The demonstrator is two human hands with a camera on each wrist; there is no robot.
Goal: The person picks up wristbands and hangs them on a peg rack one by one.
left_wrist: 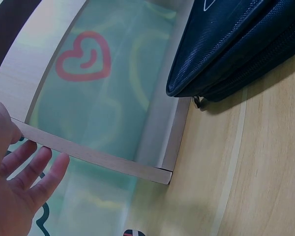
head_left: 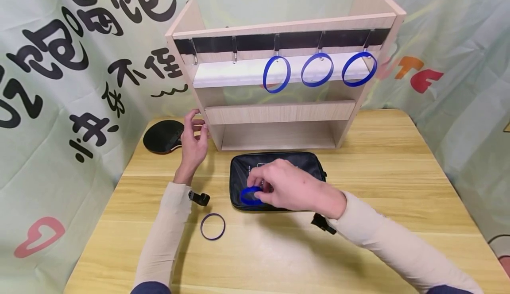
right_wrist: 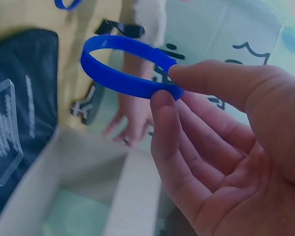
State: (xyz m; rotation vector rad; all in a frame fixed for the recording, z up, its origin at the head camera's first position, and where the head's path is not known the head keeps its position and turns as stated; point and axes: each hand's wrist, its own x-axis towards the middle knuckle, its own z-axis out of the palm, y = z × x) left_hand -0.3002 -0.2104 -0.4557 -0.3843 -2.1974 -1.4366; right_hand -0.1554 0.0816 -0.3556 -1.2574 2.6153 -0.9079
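Observation:
In the head view my right hand (head_left: 292, 185) pinches a blue wristband (head_left: 250, 195) above the black zip case (head_left: 239, 165). The right wrist view shows this wristband (right_wrist: 120, 83) between thumb and fingertips, its loop standing away from the palm. My left hand (head_left: 194, 145) is at the left side panel of the wooden shelf rack (head_left: 279, 113), its fingers loosely bent. In the left wrist view, that hand (left_wrist: 24, 182) has its fingers spread along the panel's outer side; firm contact is unclear. Another blue wristband (head_left: 213, 226) lies flat on the table.
Three blue wristbands hang from hooks on the rack's black strip (head_left: 256, 42): one near the middle (head_left: 276, 74), two further right. Two hooks at the left, including the leftmost hook (head_left: 194, 52), hold nothing. A black table tennis paddle (head_left: 163, 135) lies beside the left hand.

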